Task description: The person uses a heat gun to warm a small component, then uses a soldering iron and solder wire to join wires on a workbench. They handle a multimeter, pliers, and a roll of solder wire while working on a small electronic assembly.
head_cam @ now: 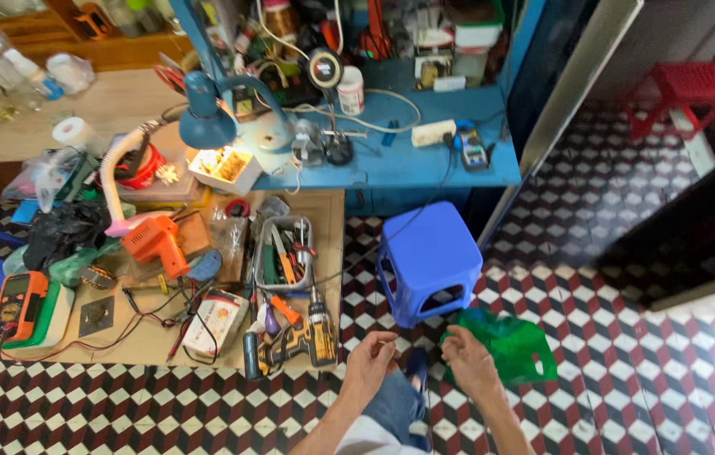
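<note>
Two hands: both bare, low in the head view, raised over the checkered floor (593,253) just in front of the person's denim-clad knee (395,403).
Left hand (370,364): fingers curled loosely inward with the tips drawn near each other; whether they pinch something small I cannot tell.
Right hand (469,361): fingers loosely bent and slightly spread, holding nothing that shows; the palm faces the left hand.
Green plastic bag (516,345): lies flat on the floor, just beside the right hand on its outer side and partly behind it; whether the hand touches it I cannot tell.
Key relation: the bag lies to the right of both hands, its long side running left to right across the floor; the right hand is clearly the nearer, the left is a little apart from it.
Blue plastic stool (426,257): stands on the floor beyond the hands, between them and the blue table (425,164).
Low wooden table (328,219): to the left of the hands, crowded with tools.
Yellow cordless drill (311,337): lies at the near edge of the low table, near the left hand but apart from it.
Others on the low table: an orange hot-air gun (155,243), an orange multimeter (17,305), a grey tray of hand tools (283,253).
Blue desk lamp (206,118): lit, bent over a small white parts box (224,167).
</note>
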{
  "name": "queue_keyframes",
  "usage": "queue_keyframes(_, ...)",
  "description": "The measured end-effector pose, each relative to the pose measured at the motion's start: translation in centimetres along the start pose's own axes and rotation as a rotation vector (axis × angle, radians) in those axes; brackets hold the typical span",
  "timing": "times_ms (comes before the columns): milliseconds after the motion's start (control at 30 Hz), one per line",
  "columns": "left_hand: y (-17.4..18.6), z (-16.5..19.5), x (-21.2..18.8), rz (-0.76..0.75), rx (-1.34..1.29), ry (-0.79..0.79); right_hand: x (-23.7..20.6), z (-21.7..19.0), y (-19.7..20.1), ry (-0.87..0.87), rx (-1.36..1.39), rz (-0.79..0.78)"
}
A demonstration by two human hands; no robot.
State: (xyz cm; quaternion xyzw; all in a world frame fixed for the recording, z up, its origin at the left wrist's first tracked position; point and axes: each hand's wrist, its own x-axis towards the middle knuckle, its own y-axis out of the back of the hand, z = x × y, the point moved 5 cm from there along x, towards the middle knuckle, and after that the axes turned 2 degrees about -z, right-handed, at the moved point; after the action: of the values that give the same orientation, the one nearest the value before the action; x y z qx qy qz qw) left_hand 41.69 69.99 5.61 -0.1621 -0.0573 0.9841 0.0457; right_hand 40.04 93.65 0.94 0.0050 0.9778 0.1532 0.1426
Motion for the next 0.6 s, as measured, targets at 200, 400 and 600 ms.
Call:
queue_keyframes(200, -0.4, 5.8, 5.3, 0.100, -0.174, 0.081, 3.4, -10.5, -2.8, 0.078, -0.069, -0.066)
queue_keyframes(400, 1.5, 10.5, 12.1, 0.259, -0.125, -0.043, 7.8, -20.3, -3.5, 0.103, 0.065, -0.087)
queue_keyframes(600, 3.5, 13.9, 23.5, 0.278, -0.289, -0.051, 18.7, -25.7, -3.3, -0.094, 0.049, -0.011)
